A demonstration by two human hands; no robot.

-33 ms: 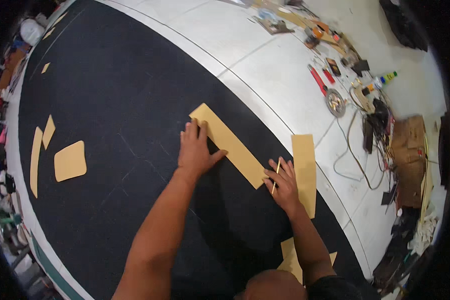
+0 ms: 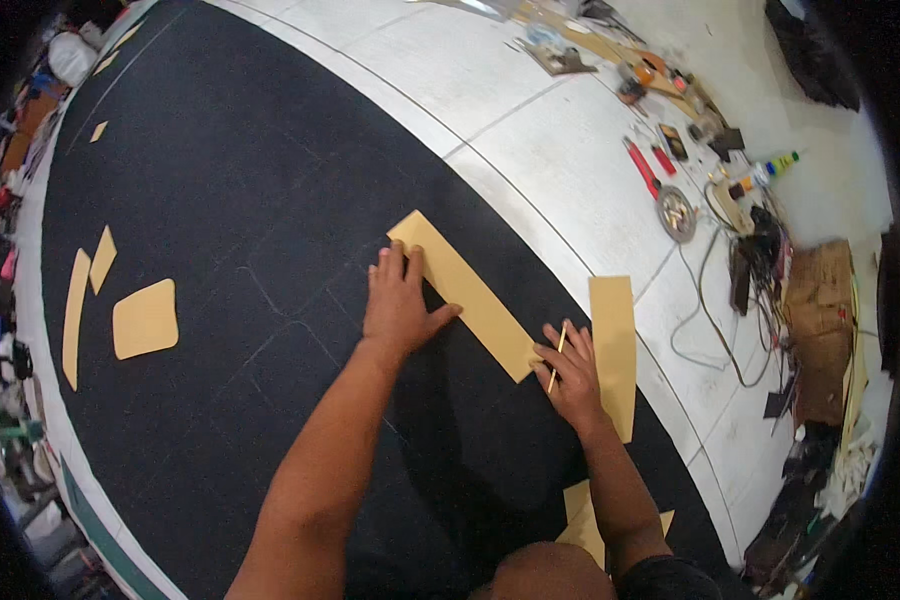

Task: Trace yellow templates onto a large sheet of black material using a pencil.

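Observation:
A long tan card strip (image 2: 473, 299) lies aslant on a wide black cloth (image 2: 230, 190) marked with faint pale lines. My left hand (image 2: 400, 308) is spread, its fingertips on the strip's far end and its thumb on the near-side edge. At the strip's near right end, my right hand (image 2: 574, 384) touches the corner with its thumb and fingers. A thin yellowish pencil (image 2: 558, 358) is held between the fingers of that hand. Just right of it lies a second tan strip (image 2: 613, 350).
More tan card pieces lie at left, among them a rounded four-sided one (image 2: 145, 320) and a curved strip (image 2: 75, 320). Partly under my right forearm are other card pieces (image 2: 582, 530). Tools, cables and a round metal dish (image 2: 676, 214) lie on the pale floor (image 2: 530, 130) at right.
The whole view has shifted slightly, so things sit a little farther right. Both hands keep their places on the strip.

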